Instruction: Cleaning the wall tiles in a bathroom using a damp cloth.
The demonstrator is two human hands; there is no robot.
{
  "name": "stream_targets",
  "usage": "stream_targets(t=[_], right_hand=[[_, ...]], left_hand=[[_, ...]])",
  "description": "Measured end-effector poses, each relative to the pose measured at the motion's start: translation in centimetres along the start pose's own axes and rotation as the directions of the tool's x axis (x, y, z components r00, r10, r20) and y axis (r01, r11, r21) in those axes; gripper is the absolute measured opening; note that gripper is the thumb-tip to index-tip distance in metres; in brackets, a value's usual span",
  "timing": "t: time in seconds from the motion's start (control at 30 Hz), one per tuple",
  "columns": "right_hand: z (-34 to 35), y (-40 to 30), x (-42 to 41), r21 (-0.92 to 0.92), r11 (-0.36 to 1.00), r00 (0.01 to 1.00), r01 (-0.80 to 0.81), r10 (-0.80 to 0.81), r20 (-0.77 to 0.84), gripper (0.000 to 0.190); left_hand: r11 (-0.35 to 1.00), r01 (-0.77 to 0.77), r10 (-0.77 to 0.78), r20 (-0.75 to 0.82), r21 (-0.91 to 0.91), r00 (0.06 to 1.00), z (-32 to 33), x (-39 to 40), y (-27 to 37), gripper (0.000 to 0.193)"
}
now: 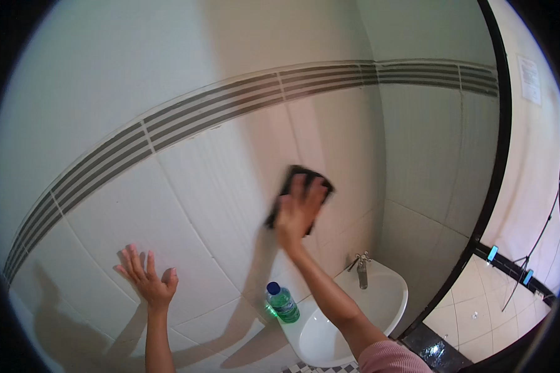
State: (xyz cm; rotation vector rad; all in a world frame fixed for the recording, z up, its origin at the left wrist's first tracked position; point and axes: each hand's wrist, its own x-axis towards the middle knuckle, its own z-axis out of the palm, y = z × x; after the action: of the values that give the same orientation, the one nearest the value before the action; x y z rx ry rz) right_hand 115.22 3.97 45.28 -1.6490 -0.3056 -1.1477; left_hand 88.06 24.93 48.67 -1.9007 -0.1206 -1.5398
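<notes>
My right hand [298,214] presses a dark cloth [287,185] flat on the white tiled wall [205,196], above the washbasin; hand and cloth are blurred. Further left, my left hand [150,280] is on or very close to the same wall, fingers spread and holding nothing. Below the right forearm is a white washbasin [392,298] with a metal tap [362,272] at its back. On the basin's left rim, against the wall, stands a clear bottle of green liquid [283,305] with a dark blue cap and a label.
A band of grey-striped tiles [214,112] runs along the wall and round the corner. At right, a dark door frame [499,140] borders an opening to a beige tiled floor [476,312]. Blue clips [493,253] and a thin cable [539,235] are by the frame. A wet dark threshold [434,347] shines below.
</notes>
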Motion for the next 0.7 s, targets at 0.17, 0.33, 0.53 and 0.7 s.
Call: stream_targets(t=[0.17,0.33,0.53,0.7], right_hand=[[-2.7,-0.4,4.4,0.078,0.868,0.856,0.491,-0.497,0.143,0.053],[-1.5,12.3,12.4,-0.087,0.971,0.963,0.224,-0.235,-0.134,0.051],[-2.4,26.5,4.8,0.053,0.850,0.826,-0.524,0.522,-0.212,0.054],[-0.7,19.4,-5.0,0.025,0.815,0.800,-0.579,0.573,-0.180,0.056]], left_hand=[[0.998,-0.018,0.017,0.029,0.052,0.999,0.0,0.4,0.2,0.061],[0.998,-0.016,0.013,0.048,0.067,0.999,0.4,0.0,0.2,0.059],[0.998,-0.022,0.017,0.068,0.064,0.998,0.5,0.0,0.3,0.060],[0.997,-0.028,0.024,0.060,0.078,0.998,0.5,0.2,0.3,0.061]])
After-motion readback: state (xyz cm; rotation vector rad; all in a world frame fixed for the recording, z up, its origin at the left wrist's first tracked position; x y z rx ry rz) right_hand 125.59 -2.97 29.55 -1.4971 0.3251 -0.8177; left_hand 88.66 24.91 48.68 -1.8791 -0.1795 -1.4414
